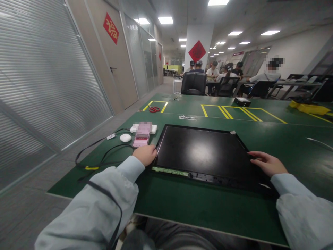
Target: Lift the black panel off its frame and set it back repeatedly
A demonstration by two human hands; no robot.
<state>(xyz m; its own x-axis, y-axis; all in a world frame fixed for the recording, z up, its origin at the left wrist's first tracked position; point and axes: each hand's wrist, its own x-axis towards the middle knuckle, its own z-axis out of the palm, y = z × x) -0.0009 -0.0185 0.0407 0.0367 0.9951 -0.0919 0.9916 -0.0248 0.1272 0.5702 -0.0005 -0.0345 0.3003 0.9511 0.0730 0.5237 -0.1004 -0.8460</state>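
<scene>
A black flat display panel (203, 152) lies face up on the green table (197, 205) in front of me. A thin green circuit strip (170, 171) runs along its near edge. My left hand (146, 154) rests at the panel's left edge with its fingers curled against the frame. My right hand (266, 162) lies on the panel's right edge, fingers stretched toward the screen. Both sleeves are light blue.
Left of the panel lie a phone (141, 139), a white case (125, 138), a white block (153, 129) and black cables (99, 161). Red scissors (154, 109) and a small black box (242, 101) sit further back. Several people sit at a far table behind office chairs (194, 83).
</scene>
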